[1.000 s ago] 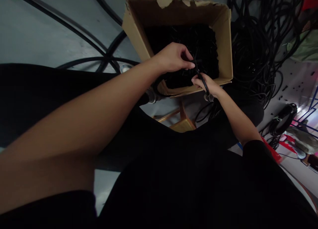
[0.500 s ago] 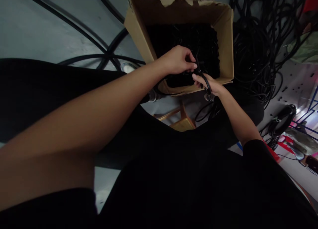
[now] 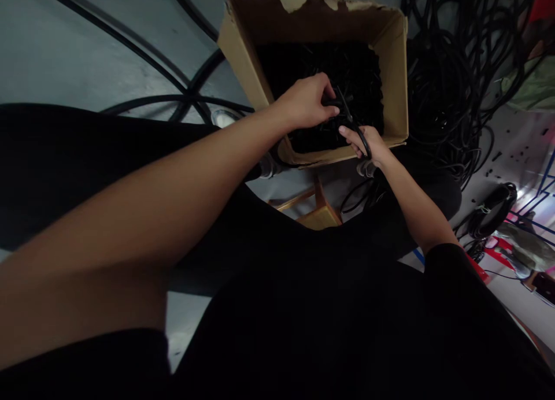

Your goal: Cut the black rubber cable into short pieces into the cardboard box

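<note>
My left hand (image 3: 309, 102) is closed over the cardboard box, thumb and fingers pinching a short black piece of rubber or tubing (image 3: 333, 101). Its exact kind is too dark to make out. Just to the right, my right hand (image 3: 367, 143) grips a pair of black-handled scissors (image 3: 363, 139). Their dark blades point up and left, close to the piece at my left fingertips. Beneath both hands, the open cardboard box (image 3: 395, 70) holds a heap of small black pieces (image 3: 312, 59).
Tangled black hoses (image 3: 437, 93) lie right of the box. A thick black hose (image 3: 117, 27) crosses the grey floor at left. Between my legs stands a small wooden stool (image 3: 318, 215). A coiled black hose (image 3: 488, 212) lies further right.
The scissors have parted a little from my left fingertips, and their blades now show more clearly. My left hand has shifted slightly up and left, baring the black piece it pinches.
</note>
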A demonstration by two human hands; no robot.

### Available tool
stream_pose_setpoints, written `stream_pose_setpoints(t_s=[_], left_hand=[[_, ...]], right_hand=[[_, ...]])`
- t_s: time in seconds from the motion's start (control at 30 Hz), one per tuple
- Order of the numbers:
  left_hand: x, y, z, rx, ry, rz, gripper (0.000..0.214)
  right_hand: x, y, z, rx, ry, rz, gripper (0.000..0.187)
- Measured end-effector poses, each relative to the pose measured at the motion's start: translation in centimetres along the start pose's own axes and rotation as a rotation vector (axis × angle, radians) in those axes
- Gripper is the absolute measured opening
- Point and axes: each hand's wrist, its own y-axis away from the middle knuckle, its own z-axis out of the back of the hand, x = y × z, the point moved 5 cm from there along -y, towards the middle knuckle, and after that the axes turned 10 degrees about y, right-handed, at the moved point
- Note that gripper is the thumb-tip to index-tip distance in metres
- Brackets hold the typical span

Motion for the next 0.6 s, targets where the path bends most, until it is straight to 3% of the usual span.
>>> stream_pose_setpoints(t_s=[0.2, 0.43, 0.6], left_hand=[[0.2, -0.1, 0.1, -0.022, -0.08, 0.031, 0.041], [0.8, -0.4, -0.2, -0.019, 0.086, -0.051, 0.034], [0.5, 0.0, -0.4, 0.029, 0.079, -0.059, 0.033]], right_hand=[[-0.5, -0.2, 0.2, 0.019, 0.001, 0.004, 0.068], [-2.4, -0.9, 0.5, 0.03, 0.06, 0.057, 0.078], [-3.2, -0.8, 0.6, 0.008, 0.108, 0.086, 0.081]])
